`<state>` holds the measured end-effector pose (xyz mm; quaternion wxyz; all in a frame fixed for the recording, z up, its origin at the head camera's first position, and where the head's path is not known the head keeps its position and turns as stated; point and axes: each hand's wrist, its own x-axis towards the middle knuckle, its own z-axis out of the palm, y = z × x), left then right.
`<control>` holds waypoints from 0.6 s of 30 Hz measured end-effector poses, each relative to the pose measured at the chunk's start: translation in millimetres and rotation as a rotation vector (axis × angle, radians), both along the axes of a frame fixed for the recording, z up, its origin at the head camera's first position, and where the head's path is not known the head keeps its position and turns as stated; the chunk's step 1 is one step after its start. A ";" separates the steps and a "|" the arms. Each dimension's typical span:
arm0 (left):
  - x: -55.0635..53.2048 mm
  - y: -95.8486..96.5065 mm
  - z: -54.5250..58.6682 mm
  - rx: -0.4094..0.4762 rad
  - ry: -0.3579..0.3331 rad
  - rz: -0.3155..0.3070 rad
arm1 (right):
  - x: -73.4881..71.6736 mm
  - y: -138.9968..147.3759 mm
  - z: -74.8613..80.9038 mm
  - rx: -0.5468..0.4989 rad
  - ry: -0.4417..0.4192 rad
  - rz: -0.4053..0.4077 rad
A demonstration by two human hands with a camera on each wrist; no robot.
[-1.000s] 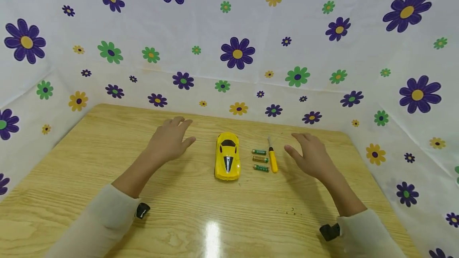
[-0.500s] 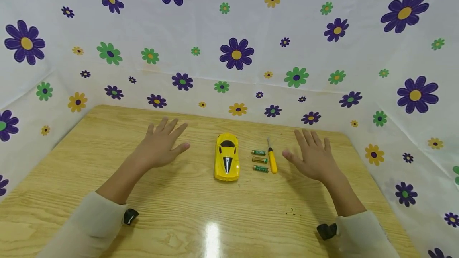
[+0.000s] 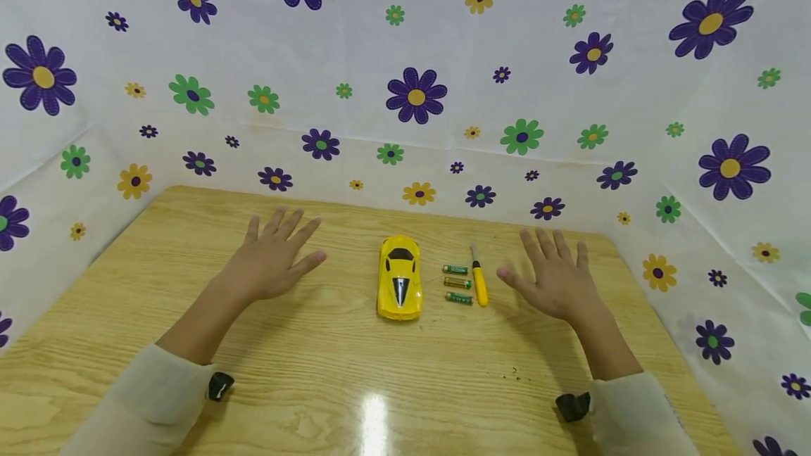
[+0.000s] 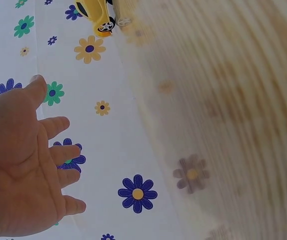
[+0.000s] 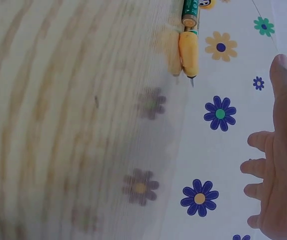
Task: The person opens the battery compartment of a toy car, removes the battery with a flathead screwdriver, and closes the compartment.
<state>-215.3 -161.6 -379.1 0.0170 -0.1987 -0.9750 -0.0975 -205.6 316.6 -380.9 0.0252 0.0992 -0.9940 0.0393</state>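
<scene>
In the head view a yellow toy car [image 3: 400,278] stands on the wooden table, its roof up. Three green-and-gold batteries, the middle battery [image 3: 457,282] among them, lie in a column to its right. Beside them lies a screwdriver [image 3: 480,283] with a yellow handle, its shaft pointing to the back. My left hand [image 3: 266,262] hovers to the left of the car, fingers spread and holding nothing. To the right of the screwdriver my right hand [image 3: 557,280] is likewise spread above the table, touching nothing. The left wrist view shows part of the car [image 4: 94,15] at its top.
A white cloth [image 3: 355,41] printed with flowers stands round the back and sides of the wooden table [image 3: 317,385]. Small dark specks [image 3: 516,374] lie near the front right. Black wrist cameras sit at both sleeves, the left camera [image 3: 220,386] and the right camera [image 3: 573,407].
My left hand has drawn left, away from the car, and its fingers have spread. The right hand has fanned its fingers while staying near the same place. Car, batteries and screwdriver stay put.
</scene>
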 end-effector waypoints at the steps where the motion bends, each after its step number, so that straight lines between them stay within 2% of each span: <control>1: 0.4 -0.7 0.0 0.001 -0.001 0.001 | -0.2 -0.2 0.0 -0.003 -0.005 0.002; 18: -0.4 -6.0 -5.3 0.036 -0.030 -0.006 | -0.5 -2.4 -2.5 -0.018 -0.006 0.009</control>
